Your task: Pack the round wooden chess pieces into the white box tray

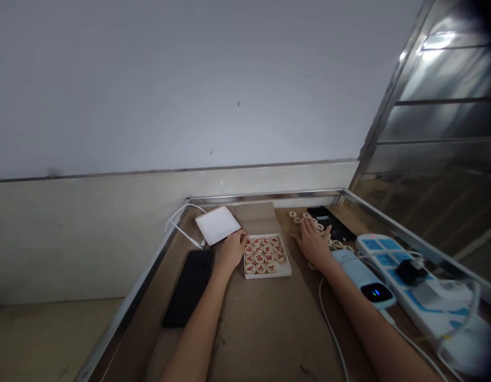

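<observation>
A shallow white box (268, 276) holds rows of round Chinese chess pieces (259, 258) with red characters, with a gap at the bottom right corner. My left hand (233, 249) is at the box's upper left corner, its fingers curled against the edge. To the right, my right hand (314, 243) lies palm down with fingers spread over loose chess pieces (336, 244), some of which it hides. More loose pieces (292, 214) show beyond its fingertips. The white box lid (218, 225) lies behind my left hand.
A black phone (189, 289) lies beside my left forearm. On the right are a dark flat object (333, 225), a light blue power bank (362, 278) with a lit display and a power strip (375, 243) with plugs. Cables cross the cardboard (269, 329). A metal rim (265, 197) edges the table.
</observation>
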### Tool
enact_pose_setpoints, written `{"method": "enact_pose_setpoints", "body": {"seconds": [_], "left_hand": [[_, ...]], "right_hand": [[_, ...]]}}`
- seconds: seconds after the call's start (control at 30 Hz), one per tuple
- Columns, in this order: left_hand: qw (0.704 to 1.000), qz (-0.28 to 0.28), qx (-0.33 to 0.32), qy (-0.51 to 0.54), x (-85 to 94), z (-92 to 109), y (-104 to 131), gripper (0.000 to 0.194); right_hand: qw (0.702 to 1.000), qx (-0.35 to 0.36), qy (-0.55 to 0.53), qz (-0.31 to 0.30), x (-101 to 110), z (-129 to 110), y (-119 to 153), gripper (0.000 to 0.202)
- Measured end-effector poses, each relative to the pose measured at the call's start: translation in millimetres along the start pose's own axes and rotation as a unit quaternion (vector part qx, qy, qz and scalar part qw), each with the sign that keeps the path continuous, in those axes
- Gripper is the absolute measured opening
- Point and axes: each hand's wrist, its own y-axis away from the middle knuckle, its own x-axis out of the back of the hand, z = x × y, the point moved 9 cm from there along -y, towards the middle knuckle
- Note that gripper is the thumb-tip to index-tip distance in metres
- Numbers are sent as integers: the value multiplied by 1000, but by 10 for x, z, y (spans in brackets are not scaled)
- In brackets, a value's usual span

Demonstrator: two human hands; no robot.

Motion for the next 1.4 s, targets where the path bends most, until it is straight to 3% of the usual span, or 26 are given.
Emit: {"method": "enact_pose_setpoints", "body": {"seconds": [0.1, 0.2, 0.6, 0.77, 0.83, 1.07, 1.17, 1.4], "left_hand": [[1000, 0, 5, -9, -1, -7, -3, 19], [1000, 0, 3, -13, -9, -12, -2, 18], [1000, -1, 5, -1, 30, 11, 21, 18], [1000, 2, 5, -6, 21, -16, 15, 18], [1000, 0, 4, -6, 20, -14, 14, 18], [1000, -7, 1, -8, 33, 28, 21, 18], [1000, -8, 0, -10, 29, 22, 22, 18], [999, 5, 8, -31, 14, -6, 21, 26]], "right_hand": [[1000, -18, 15, -17, -242, 70, -21, 53], [999, -18, 21, -16, -307, 68, -49, 54], [999, 4, 40, -20, 209, 41, -45, 22], [999, 21, -13, -43, 88, 52, -79, 16], [998, 21, -25, -55, 35, 69, -88, 23], [993, 25, 0, -114, 55, 69, -36, 19], [990, 32, -27, -135, 164, -23, -22, 20], [946, 186, -204, -169, 544, -594, 86, 14]]}}
